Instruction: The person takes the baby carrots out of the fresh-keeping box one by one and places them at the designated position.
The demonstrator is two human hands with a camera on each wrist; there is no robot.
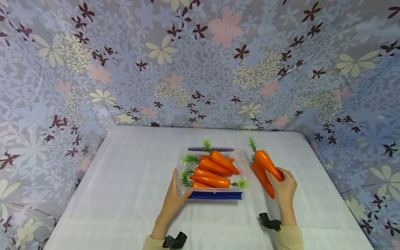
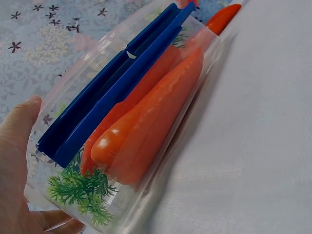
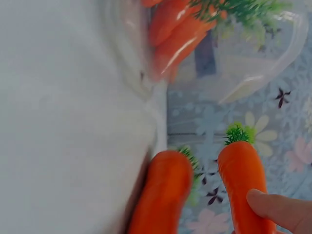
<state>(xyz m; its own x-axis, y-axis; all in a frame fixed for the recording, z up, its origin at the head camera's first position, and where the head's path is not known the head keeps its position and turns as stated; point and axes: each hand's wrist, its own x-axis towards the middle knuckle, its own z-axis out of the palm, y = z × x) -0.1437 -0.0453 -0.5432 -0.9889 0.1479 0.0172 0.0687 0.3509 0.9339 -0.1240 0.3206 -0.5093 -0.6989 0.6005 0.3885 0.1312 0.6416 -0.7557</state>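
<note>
Two carrots (image 1: 266, 162) right of container (image 1: 215, 190)

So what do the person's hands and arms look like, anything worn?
Left hand and right hand are both bare, no gloves. Pale beige cuffs show: left sleeve, right sleeve. Each wrist has a black, bent fitting: left fitting, right fitting. No cables visible.

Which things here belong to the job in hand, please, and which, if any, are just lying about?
Likely in the job:
clear container, held by left hand
carrots inside
carrot in right hand
loose carrot beside the container

Just surroundings:
white tablecloth
floral backdrop
</note>
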